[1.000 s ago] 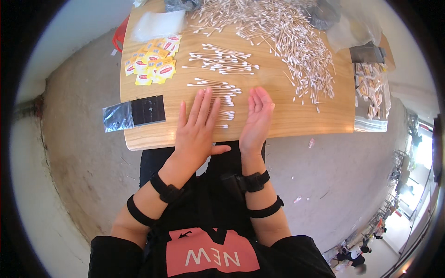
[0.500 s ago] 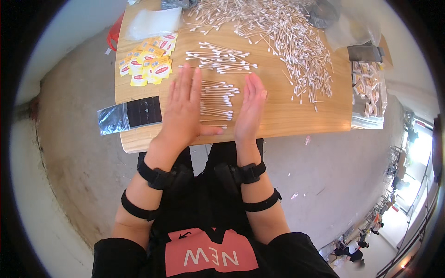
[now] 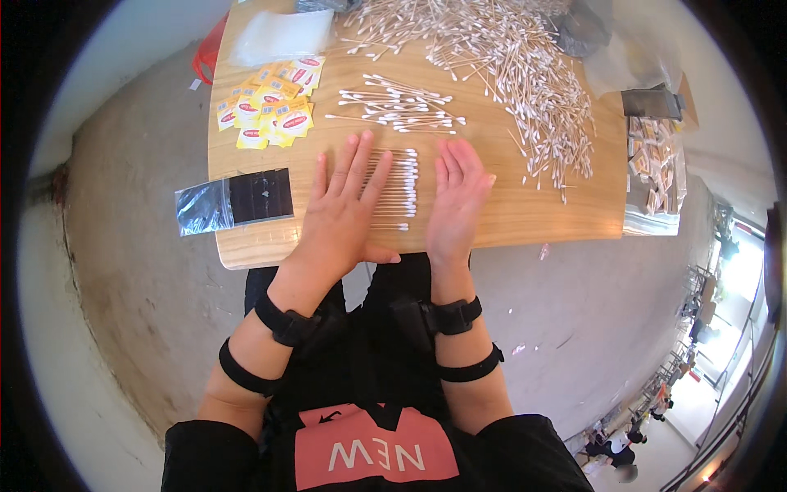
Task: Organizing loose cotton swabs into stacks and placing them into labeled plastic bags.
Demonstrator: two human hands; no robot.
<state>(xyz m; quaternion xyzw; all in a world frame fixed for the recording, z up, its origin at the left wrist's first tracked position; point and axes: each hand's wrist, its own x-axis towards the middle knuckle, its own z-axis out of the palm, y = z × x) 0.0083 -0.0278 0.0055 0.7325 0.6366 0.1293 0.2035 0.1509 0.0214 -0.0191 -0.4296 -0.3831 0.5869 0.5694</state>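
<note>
Now both hands lie flat and open on the desk, gripping nothing. The left hand has its fingers spread over a neat row of swabs, and the right hand presses in at the row's other side, fingers together. Beyond sit a second small bunch and one big loose heap, too many to count. Yellow sachets cluster at the left, one dark bag overhangs the edge, above a grey concrete floor.
</note>
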